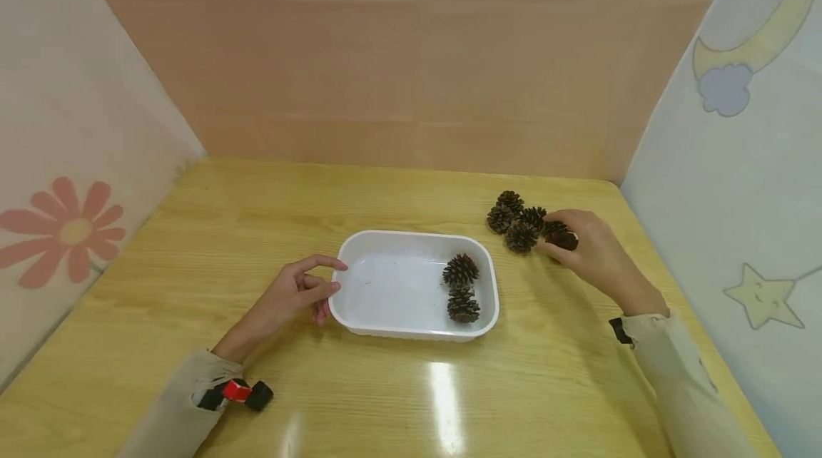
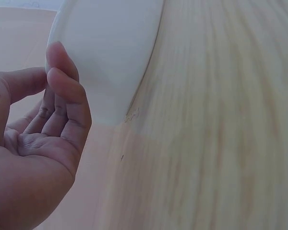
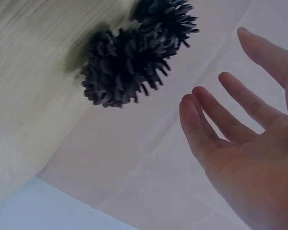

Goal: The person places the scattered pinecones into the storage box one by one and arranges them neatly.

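A white plastic tray (image 1: 388, 294) stands on the table with two brown pine cones (image 1: 461, 287) at its right end. My left hand (image 1: 289, 297) holds the tray's left rim between thumb and fingers; in the left wrist view, its fingertips (image 2: 67, 86) are bent at the edge of the tray wall. To the right, my right hand (image 1: 597, 251) reaches over a cluster of several pine cones (image 1: 521, 235). Its fingers are spread beside a pine cone (image 3: 122, 67) in the right wrist view, with a gap between them and nothing in the grasp.
The wooden table (image 1: 289, 208) runs back to a plain orange-brown panel (image 1: 411, 58). White side panels flank it, one with a flower print (image 1: 75, 232), the other with a moon and star (image 1: 767, 295). Between the tray and the cone cluster lies a strip of tabletop.
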{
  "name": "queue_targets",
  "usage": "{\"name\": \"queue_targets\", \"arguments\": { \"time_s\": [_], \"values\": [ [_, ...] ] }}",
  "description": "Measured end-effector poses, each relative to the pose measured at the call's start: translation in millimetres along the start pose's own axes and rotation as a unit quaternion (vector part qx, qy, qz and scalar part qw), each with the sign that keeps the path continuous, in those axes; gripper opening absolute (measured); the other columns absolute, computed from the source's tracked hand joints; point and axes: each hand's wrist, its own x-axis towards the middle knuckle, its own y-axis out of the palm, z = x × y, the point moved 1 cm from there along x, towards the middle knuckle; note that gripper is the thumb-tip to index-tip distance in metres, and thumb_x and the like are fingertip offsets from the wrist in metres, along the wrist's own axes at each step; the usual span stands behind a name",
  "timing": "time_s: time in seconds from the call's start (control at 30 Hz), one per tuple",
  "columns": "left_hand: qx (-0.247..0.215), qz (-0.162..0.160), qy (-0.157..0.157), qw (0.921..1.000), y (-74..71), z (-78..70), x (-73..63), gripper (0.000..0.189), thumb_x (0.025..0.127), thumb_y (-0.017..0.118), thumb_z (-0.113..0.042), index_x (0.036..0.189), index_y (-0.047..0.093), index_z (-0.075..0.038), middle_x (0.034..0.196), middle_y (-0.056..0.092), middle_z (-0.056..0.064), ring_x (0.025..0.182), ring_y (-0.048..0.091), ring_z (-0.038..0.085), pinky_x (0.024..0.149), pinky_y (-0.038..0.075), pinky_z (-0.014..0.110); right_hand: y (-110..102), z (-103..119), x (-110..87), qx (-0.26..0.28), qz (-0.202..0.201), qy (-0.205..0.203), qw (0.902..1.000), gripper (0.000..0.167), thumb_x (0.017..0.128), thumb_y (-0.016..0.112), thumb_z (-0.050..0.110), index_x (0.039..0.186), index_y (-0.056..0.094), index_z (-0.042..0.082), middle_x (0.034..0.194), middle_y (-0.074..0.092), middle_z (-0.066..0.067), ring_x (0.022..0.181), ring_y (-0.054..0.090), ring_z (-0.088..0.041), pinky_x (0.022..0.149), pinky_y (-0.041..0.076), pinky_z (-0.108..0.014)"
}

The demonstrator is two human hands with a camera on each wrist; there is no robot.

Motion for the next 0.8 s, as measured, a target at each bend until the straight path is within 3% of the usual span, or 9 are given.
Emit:
{"name": "queue_targets", "arguments": {
  "time_s": [0.2, 0.5, 0.8],
  "values": [
    [-0.002, 0.001, -0.005, 1.0000, 3.3, -0.1, 1.2, 0.038, 0.100, 0.061, -0.013, 0.133, 0.052, 0.004, 0.066, 0.060, 0.030, 0.051, 0.061, 0.022, 0.049, 0.054, 0.034, 6, -16, -4.5, -0.020, 0.007, 0.022, 0.9995, 0.050, 0.086, 0.080, 0.020, 0.125, 0.061, -0.005, 0.127, 0.058, -0.029, 0.118, 0.050, -0.051, 0.097, 0.038, -0.067],
    [-0.004, -0.002, -0.011, 0.9999, 2.9, -0.7, 0.9, 0.039, 0.100, 0.062, -0.013, 0.133, 0.052, 0.005, 0.067, 0.060, 0.031, 0.051, 0.062, 0.022, 0.049, 0.054, 0.033, 13, -33, -4.5, -0.030, 0.071, 0.080, 0.9938, 0.050, 0.090, 0.075, 0.016, 0.130, 0.055, -0.006, 0.132, 0.052, -0.035, 0.119, 0.049, -0.055, 0.095, 0.040, -0.068],
    [-0.002, -0.004, -0.006, 1.0000, 2.1, 0.0, -1.6, 0.039, 0.100, 0.062, -0.013, 0.133, 0.052, 0.005, 0.066, 0.060, 0.030, 0.050, 0.062, 0.023, 0.048, 0.054, 0.035, 15, -36, -2.4, -0.032, 0.085, 0.085, 0.9923, 0.047, 0.091, 0.073, 0.014, 0.130, 0.055, -0.006, 0.132, 0.052, -0.036, 0.115, 0.052, -0.055, 0.093, 0.043, -0.066]
  ]
}}
